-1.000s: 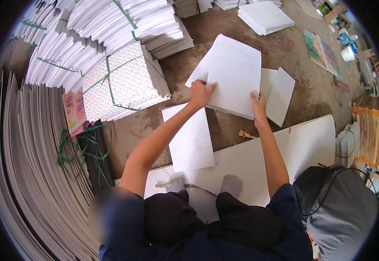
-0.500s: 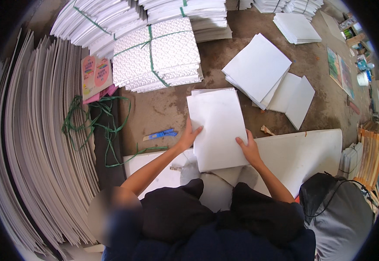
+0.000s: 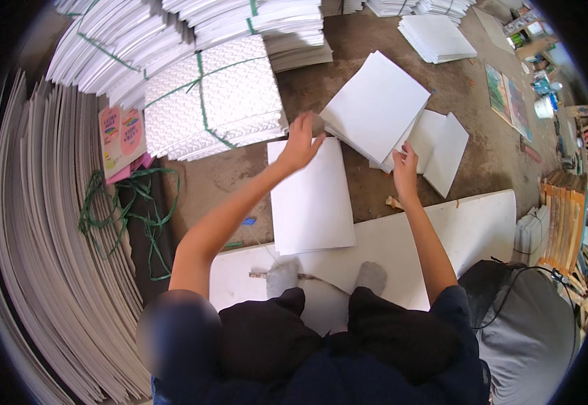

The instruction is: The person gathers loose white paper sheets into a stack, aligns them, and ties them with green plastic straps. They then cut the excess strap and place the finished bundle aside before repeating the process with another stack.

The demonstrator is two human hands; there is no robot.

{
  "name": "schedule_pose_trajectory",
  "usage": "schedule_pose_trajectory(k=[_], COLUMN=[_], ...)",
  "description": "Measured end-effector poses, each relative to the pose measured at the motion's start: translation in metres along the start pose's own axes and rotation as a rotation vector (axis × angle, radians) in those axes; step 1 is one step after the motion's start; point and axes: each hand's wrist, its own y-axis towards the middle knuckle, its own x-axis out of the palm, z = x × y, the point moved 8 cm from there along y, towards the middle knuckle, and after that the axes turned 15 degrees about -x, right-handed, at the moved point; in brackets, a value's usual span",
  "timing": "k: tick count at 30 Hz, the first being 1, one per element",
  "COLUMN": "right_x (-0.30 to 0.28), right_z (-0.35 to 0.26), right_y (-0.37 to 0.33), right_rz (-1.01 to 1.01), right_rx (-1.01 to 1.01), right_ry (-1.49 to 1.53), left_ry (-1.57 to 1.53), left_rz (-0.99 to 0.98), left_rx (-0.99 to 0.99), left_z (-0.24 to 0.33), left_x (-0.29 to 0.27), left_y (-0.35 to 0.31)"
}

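A stack of white sheets or boards (image 3: 312,202) lies in front of me, its near end on a white board. My left hand (image 3: 300,145) hovers over its far end, fingers stretched and thumb apart. Beside those fingertips is a small rounded grey-brown thing (image 3: 317,124); I cannot tell whether they touch it. Farther off, a second white stack (image 3: 377,101) lies turned at an angle. My right hand (image 3: 406,167) reaches to its near right edge with fingers apart, holding nothing visible. Under that edge lie loose white pieces (image 3: 448,158), one of them folded.
A tied, patterned white bundle (image 3: 209,91) stands at the far left, with more bundles behind. Tangled green twine (image 3: 132,209) lies beside upright grey sheets (image 3: 58,243). A blue cutter (image 3: 249,221) is mostly behind my left forearm. The white board (image 3: 435,229) runs under my feet.
Both hands have let go of the near white stack, which now lies lower in front of me. They have moved away toward the angled stack. The whole view has shifted a little.
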Motion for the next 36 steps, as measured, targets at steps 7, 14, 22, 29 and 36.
schedule_pose_trajectory(k=[7, 14, 22, 29, 36], right_x=[0.001, -0.001, -0.013, -0.006, 0.053], right_z=[0.027, 0.035, 0.033, -0.027, -0.043], right_y=[0.013, 0.007, -0.004, -0.067, -0.137], right_rz=[-0.005, 0.037, 0.05, -0.241, -0.731], right_rx=[0.185, 0.315, 0.306, 0.307, 0.337], right_ry=[-0.075, 0.15, 0.685, 0.602, 0.393], left_ry=[-0.035, 0.102, -0.262, -0.574, -0.588], left_rz=[-0.224, 0.129, -0.138, -0.448, -0.246], left_rx=[-0.323, -0.119, -0.197, -0.413, -0.46], left_z=[-0.002, 0.041, 0.052, 0.03, -0.028], left_x=[0.057, 0.055, 0.026, -0.014, -0.023], left_y=[0.06, 0.016, -0.009, -0.092, -0.156])
